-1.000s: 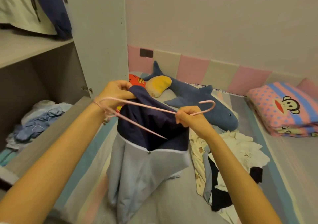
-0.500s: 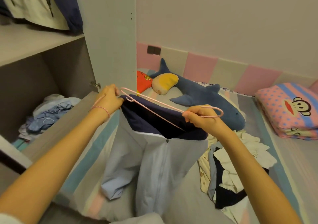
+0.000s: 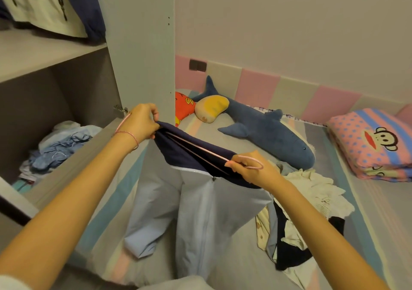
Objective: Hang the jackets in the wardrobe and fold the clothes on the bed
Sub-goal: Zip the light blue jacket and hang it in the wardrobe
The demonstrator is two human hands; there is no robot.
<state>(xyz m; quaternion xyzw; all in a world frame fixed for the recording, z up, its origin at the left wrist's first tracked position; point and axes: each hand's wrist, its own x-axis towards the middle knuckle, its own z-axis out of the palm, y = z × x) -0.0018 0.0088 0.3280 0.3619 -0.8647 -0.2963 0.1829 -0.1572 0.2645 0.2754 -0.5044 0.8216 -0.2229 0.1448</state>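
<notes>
Hanger-loading, head view, the only one on offer. Left hand point(image 3: 139, 122), at 9 o'clock of frame centre, has fingers and thumb curled tight on the navy collar edge of the jacket point(image 3: 200, 211), holding it up in front of the wardrobe point(image 3: 138, 44) side panel. Right hand point(image 3: 252, 171), at 4 o'clock, pinches the pink wire hanger point(image 3: 201, 148) just below its hook. The hook sticks out past the knuckles toward 3 o'clock. Whether those fingers also trap cloth — cannot tell.

Change over the last second: the hanger lay across the outside of the collar, its left tip near the left wrist. Now both wire arms run inside the navy opening and the left tip is buried under cloth at the left hand. Reading: one shoulder is likely seated, while the shoulder on the right-hand side does not look drawn over the wire yet.

The jacket hangs between the two hands, pale blue body and zip dropping toward 6 o'clock, with a sleeve and the hem lying on the bed point(image 3: 370, 214). It is not yet in the wardrobe, where other jackets point(image 3: 44, 6) hang at 11 o'clock.

Clothes pile point(image 3: 312, 196) sits rumpled on the bed at 5 o'clock, neither hand on it — folding looks not begun.
</notes>
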